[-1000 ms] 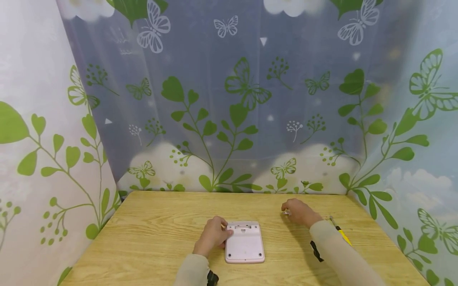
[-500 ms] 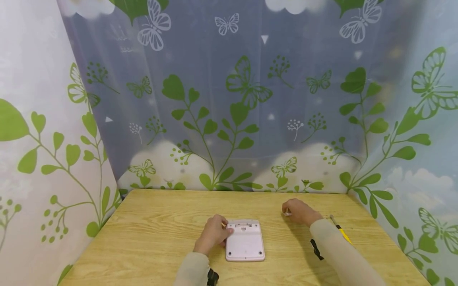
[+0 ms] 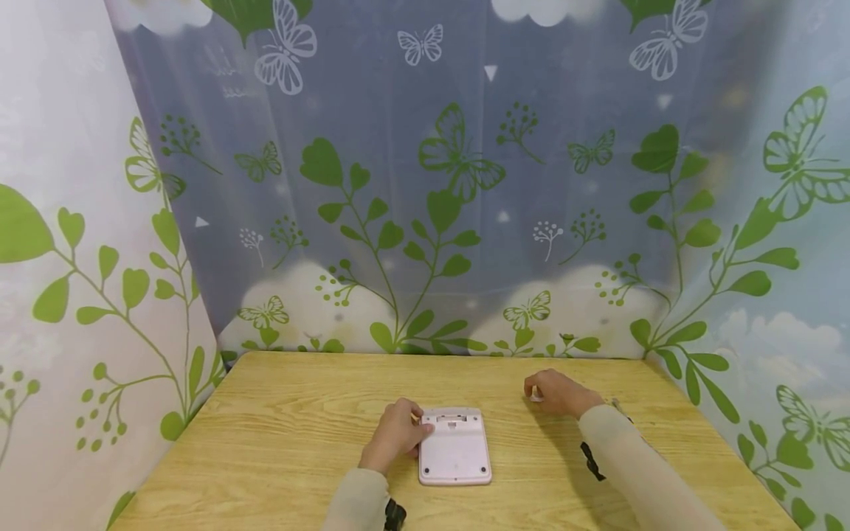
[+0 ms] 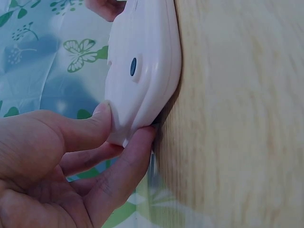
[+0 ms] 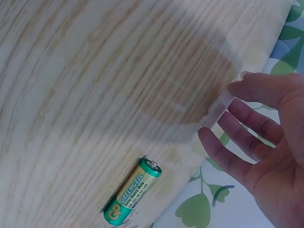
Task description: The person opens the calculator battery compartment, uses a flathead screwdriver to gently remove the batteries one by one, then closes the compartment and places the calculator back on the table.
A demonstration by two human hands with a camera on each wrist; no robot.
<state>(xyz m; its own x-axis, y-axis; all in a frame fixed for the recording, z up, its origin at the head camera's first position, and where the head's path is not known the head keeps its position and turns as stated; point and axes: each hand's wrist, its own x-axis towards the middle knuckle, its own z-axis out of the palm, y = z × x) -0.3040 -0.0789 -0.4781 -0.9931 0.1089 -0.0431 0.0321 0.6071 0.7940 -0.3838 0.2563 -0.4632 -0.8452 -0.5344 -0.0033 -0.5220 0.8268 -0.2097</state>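
We are looking at a small curtained-off nook, though whether it sits inside a home, a studio or an office we cannot tell. A wood-grained table (image 3: 285, 442) fills the bottom centre of the frame. A blue-grey curtain (image 3: 398, 184) with soft folds hangs across the middle and top behind it, a whitish panel (image 3: 86, 258) closes the left side, and a pale-blue panel (image 3: 790, 258) the right, all three printed with green leaves (image 3: 322, 161) and butterflies (image 3: 460, 158).

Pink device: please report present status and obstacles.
Left hand pinches pink device at edge, slotted side up. Right hand pinches small pale piece. Green battery near right hand. No obstacle seen.
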